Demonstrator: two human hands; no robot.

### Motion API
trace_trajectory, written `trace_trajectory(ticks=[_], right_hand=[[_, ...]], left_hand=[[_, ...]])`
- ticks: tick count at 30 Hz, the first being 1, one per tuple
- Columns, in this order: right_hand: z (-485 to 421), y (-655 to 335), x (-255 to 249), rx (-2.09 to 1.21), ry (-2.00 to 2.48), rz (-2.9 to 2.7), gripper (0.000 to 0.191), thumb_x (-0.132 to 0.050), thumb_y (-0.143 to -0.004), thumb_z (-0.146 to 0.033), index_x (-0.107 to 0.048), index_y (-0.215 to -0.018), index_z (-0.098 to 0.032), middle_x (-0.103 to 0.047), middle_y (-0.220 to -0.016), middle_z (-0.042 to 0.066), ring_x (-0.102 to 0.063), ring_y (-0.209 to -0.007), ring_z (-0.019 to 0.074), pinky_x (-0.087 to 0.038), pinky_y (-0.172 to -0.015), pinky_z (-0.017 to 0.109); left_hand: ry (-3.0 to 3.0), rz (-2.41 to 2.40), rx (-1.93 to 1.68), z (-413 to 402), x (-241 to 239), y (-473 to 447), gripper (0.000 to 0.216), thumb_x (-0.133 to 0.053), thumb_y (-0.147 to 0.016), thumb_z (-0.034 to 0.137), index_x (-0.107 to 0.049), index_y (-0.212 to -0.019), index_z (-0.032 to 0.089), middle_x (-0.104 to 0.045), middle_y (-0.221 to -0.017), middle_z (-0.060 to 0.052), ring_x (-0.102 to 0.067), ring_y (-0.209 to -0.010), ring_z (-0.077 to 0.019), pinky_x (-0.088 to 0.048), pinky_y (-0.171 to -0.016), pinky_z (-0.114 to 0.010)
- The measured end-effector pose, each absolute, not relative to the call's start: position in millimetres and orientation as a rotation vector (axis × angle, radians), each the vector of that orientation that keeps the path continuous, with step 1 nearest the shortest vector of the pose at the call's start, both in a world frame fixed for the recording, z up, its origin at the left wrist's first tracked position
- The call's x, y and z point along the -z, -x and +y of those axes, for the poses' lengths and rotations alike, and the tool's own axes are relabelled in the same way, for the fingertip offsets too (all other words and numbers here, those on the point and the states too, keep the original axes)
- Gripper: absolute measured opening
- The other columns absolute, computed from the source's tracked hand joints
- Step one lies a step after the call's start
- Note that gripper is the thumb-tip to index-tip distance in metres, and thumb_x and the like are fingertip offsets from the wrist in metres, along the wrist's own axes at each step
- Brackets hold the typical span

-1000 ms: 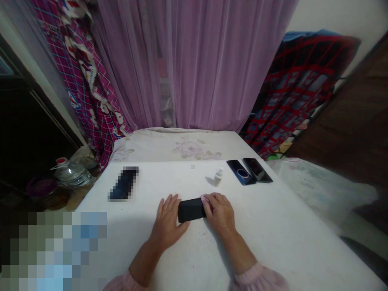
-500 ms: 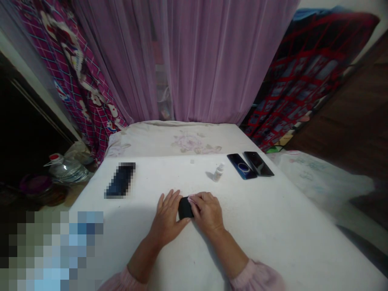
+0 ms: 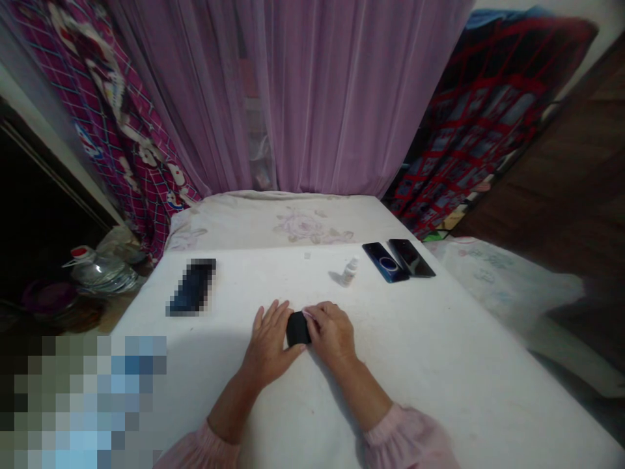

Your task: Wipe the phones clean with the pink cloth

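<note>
A small black flat rectangular object (image 3: 297, 329) lies on the white-covered table between my hands; its right side is hidden, so its exact kind is unclear. My left hand (image 3: 268, 342) lies along its left side, fingers stretched forward and thumb at its near edge, holding it in place. Over its right part, my right hand (image 3: 334, 332) is closed in a pinch on a pale pink cloth (image 3: 307, 313), of which only a bit shows. A small white bottle (image 3: 349, 272) stands beyond my right hand.
Two phones, one blue (image 3: 385, 262) and one dark (image 3: 413, 258), lie side by side at the far right. A pixelated dark device (image 3: 191, 288) lies at left. A small whitish piece (image 3: 307, 256) sits near the cloth's fold. Purple curtains (image 3: 332, 98) hang behind the table (image 3: 439, 391).
The whole view has shifted slightly, with things sitting a little higher and further left. Both hands keep their places at the black object; the right hand's pose differs only slightly.
</note>
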State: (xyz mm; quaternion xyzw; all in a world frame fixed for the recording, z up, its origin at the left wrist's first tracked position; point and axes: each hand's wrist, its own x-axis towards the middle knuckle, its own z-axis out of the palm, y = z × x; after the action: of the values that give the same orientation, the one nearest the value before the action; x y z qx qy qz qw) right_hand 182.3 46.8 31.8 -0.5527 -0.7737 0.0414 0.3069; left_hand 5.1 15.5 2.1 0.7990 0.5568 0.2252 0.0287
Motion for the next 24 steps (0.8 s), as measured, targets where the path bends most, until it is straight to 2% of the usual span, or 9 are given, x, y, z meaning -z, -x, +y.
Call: trace_trajectory(ticks=[7, 11, 24], right_hand=[[51, -202, -31, -0.137, 1.543, -1.933, 0.019, -0.058, -0.091, -0.027, -0.076, -0.089, -0.025, -0.068, -0.082, 0.003, -0.059, -0.079, 0.0176, -0.038, -0.074, 0.029], [53, -211, -30, -0.129, 1.562, -1.92, 0.021, -0.056, -0.092, -0.028, -0.076, -0.09, -0.024, -0.068, -0.084, 0.003, -0.059, -0.08, 0.0178, -0.038, -0.074, 0.029], [43, -157, -48, -0.219, 1.484, -2.174, 0.015, -0.062, -0.09, -0.023, -0.076, -0.091, -0.027, -0.068, -0.084, 0.002, -0.06, -0.08, 0.0165, -0.036, -0.073, 0.03]], left_hand=[[-2.415, 1.722, -0.659, 18, -1, 4, 0.064, -0.064, -0.083, 0.047, -0.045, -0.138, 0.019, -0.046, -0.149, -0.015, -0.036, -0.141, -0.0334, -0.026, -0.116, -0.057], [-2.404, 1.695, -0.656, 20, 0, 10, 0.06, -0.066, -0.082, 0.042, -0.047, -0.135, 0.021, -0.046, -0.149, -0.014, -0.034, -0.142, -0.0327, -0.025, -0.116, -0.056], [-2.286, 1.735, -0.567, 20, -20, 1, 0.058, -0.073, -0.075, 0.03, -0.052, -0.128, 0.019, -0.048, -0.148, -0.012, -0.033, -0.143, -0.0307, -0.021, -0.119, -0.055]])
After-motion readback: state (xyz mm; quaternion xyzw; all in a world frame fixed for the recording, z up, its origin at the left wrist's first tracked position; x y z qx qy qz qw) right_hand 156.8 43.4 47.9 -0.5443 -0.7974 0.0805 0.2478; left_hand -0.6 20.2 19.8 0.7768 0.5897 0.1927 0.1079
